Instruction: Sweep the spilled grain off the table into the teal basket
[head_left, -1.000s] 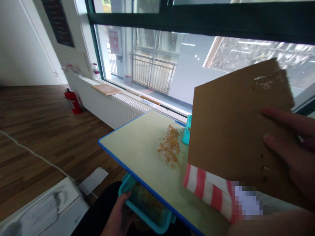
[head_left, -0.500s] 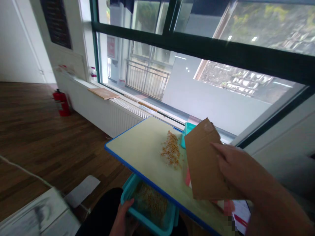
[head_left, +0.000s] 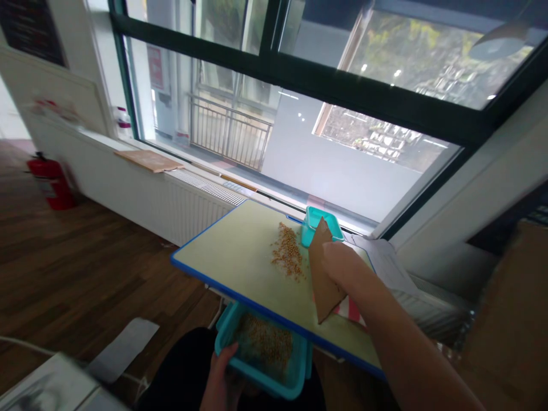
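My right hand point(head_left: 342, 264) grips a flat piece of brown cardboard point(head_left: 321, 277), tilted on edge over the cream tabletop. Left of the cardboard, a scattered heap of small tan beans or grains point(head_left: 287, 251) lies on the table point(head_left: 226, 251). Below the table's near edge, my left hand point(head_left: 222, 365) holds the rim of a teal plastic basket point(head_left: 261, 379), thumb over its side. More of the same grains point(head_left: 268, 345) cover the basket's bottom. Behind the cardboard stands a second teal basket point(head_left: 314, 216), partly hidden by it.
A red-and-white striped item point(head_left: 349, 309) lies under my right forearm. Past the table are a radiator point(head_left: 192, 208) and a window sill with a wooden board point(head_left: 149, 160). A red fire extinguisher point(head_left: 51, 181) stands on the floor at left. A cardboard box point(head_left: 509, 319) is at the right.
The cardboard has turned from facing me broadly to a narrower, steeper angle and sits lower, nearer the table. The view has shifted right. My left hand still holds the basket.
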A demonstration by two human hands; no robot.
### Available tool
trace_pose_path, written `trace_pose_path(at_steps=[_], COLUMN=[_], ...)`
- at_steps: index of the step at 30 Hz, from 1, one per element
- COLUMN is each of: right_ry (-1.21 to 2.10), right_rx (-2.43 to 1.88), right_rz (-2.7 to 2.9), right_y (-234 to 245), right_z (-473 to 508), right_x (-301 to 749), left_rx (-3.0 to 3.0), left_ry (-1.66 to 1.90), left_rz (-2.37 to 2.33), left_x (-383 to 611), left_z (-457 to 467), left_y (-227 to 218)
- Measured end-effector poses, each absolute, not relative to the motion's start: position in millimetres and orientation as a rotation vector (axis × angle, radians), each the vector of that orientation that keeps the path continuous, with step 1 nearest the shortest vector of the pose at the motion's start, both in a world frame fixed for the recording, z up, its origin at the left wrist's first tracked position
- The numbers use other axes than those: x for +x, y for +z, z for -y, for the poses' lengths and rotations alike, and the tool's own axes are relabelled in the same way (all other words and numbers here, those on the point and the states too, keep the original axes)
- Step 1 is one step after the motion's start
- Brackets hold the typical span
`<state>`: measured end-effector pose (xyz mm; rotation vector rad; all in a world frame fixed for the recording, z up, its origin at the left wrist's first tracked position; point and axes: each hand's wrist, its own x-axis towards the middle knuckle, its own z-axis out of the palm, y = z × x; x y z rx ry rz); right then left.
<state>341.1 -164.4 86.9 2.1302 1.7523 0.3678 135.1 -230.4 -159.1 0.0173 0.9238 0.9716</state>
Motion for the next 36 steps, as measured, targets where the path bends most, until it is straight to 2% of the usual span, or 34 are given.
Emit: trace_pose_path(at_steps=[10, 20, 36], right_ry=[0.272, 0.284, 0.275], right_rx=[1.927, 1.91, 1.821], right_rz=[-1.712, -1.678, -1.731], right_y=[91.5, 93.7, 99.0], right_z=[156.6, 157.3, 153.1], right_x=[325.4, 313.8, 291.8], left_rx=[0.068, 0.08, 0.034], left_ry=[1.008, 0.965, 0.932], left_rz=[-0.942, -0.86, -0.925], left_x=[130.6, 133.4, 131.4], left_z=[228.4, 235.4, 231.4], left_y=[-162.9, -178.9, -173.5])
